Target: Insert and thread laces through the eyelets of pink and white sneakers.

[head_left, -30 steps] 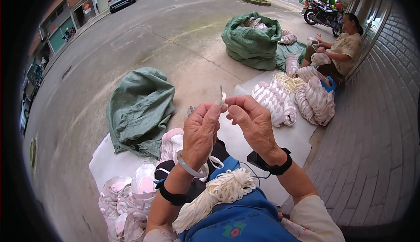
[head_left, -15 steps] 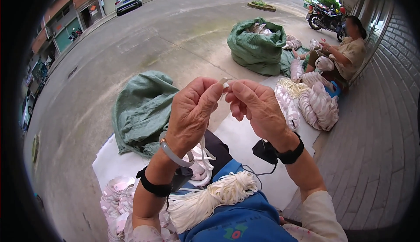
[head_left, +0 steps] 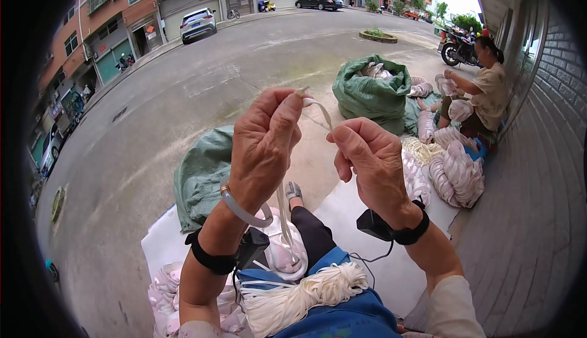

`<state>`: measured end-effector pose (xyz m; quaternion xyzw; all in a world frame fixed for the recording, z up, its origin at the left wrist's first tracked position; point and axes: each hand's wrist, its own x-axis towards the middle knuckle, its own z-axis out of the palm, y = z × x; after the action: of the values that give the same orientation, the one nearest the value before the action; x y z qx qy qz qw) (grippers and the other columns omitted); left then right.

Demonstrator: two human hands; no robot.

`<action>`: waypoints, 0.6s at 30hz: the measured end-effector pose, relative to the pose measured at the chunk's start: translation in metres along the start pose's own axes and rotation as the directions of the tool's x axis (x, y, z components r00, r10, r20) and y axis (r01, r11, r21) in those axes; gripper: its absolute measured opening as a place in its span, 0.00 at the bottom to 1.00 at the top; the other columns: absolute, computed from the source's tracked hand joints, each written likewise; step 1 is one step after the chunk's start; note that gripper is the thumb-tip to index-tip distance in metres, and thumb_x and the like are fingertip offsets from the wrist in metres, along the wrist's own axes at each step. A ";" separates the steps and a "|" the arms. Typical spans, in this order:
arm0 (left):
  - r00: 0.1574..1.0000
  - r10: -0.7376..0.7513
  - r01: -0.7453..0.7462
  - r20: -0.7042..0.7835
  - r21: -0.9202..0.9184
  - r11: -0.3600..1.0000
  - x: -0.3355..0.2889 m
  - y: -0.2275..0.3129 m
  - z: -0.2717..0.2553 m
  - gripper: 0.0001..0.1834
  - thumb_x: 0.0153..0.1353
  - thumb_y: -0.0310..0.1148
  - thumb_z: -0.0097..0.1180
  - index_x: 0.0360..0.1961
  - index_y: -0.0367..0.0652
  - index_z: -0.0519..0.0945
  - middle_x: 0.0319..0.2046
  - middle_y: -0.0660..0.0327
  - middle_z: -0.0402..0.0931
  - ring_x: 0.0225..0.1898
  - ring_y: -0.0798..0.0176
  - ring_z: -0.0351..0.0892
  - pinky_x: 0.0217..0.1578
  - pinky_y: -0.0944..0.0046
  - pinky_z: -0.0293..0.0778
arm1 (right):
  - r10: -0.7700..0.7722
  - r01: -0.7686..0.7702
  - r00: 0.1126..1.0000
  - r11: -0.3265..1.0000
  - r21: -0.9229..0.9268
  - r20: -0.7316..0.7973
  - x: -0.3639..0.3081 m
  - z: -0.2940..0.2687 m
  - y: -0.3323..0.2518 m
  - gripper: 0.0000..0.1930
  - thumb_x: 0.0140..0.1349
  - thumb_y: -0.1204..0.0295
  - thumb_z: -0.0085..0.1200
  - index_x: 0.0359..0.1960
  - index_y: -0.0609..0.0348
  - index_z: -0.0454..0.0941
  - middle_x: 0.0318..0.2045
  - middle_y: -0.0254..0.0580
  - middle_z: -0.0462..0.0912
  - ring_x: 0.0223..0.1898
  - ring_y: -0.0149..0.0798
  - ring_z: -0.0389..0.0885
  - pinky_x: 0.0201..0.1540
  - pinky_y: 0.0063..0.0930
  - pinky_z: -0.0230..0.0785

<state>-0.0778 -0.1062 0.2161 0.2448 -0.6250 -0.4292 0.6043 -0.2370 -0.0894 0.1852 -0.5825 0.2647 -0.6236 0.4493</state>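
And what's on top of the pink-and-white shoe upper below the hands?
White lace strands hang down across the shoe upper. The bangle and black wrist device cover part of its left side, so anything lying there can't be seen.

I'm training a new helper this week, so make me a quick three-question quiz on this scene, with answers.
1. How many of the person's two hands, left hand and right hand, hold the pale lace?
2. True or false: the bracelet is on the right arm.
3. What lies across the person's lap?
a) a motorcycle
b) a bundle of white laces
c) a green sack

Key:
1. Two
2. False, it is on the left
3. b
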 end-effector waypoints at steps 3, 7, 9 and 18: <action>0.997 -0.065 0.062 -0.033 -0.080 0.995 0.008 0.022 0.000 0.15 0.69 0.41 0.49 0.42 0.39 0.76 0.16 0.72 0.63 0.10 0.83 0.54 0.09 0.79 0.55 | 0.057 -0.058 0.988 0.998 -0.003 0.144 0.002 0.000 -0.011 0.13 0.67 0.66 0.53 0.39 0.66 0.78 0.18 0.27 0.73 0.17 0.18 0.68 0.17 0.12 0.58; 0.998 -0.039 0.032 -0.040 -0.168 0.985 0.020 0.041 0.006 0.15 0.69 0.41 0.49 0.41 0.38 0.76 0.16 0.72 0.63 0.10 0.83 0.53 0.08 0.79 0.54 | -0.017 0.019 0.997 0.999 -0.026 0.070 0.008 -0.003 -0.015 0.13 0.68 0.66 0.51 0.42 0.66 0.78 0.22 0.30 0.76 0.18 0.18 0.69 0.18 0.12 0.61; 1.000 -0.011 0.013 0.011 -0.138 0.990 0.023 0.046 0.005 0.15 0.69 0.41 0.50 0.41 0.38 0.76 0.15 0.73 0.62 0.10 0.83 0.53 0.08 0.79 0.52 | -0.093 0.097 0.995 0.993 -0.073 0.045 0.014 0.000 -0.019 0.13 0.68 0.66 0.51 0.43 0.65 0.78 0.23 0.30 0.76 0.18 0.18 0.70 0.19 0.11 0.62; 0.995 -0.045 0.049 0.088 -0.050 0.998 0.023 0.051 0.022 0.15 0.69 0.42 0.49 0.41 0.40 0.76 0.11 0.74 0.59 0.08 0.82 0.50 0.07 0.78 0.49 | -0.284 0.285 0.959 0.952 0.113 -0.021 0.032 0.010 -0.046 0.21 0.66 0.58 0.54 0.49 0.65 0.77 0.26 0.34 0.78 0.18 0.18 0.71 0.17 0.12 0.61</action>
<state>-0.0920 -0.0933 0.2733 0.2248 -0.6332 -0.4698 0.5726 -0.2359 -0.0939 0.2419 -0.5863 0.1429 -0.6972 0.3870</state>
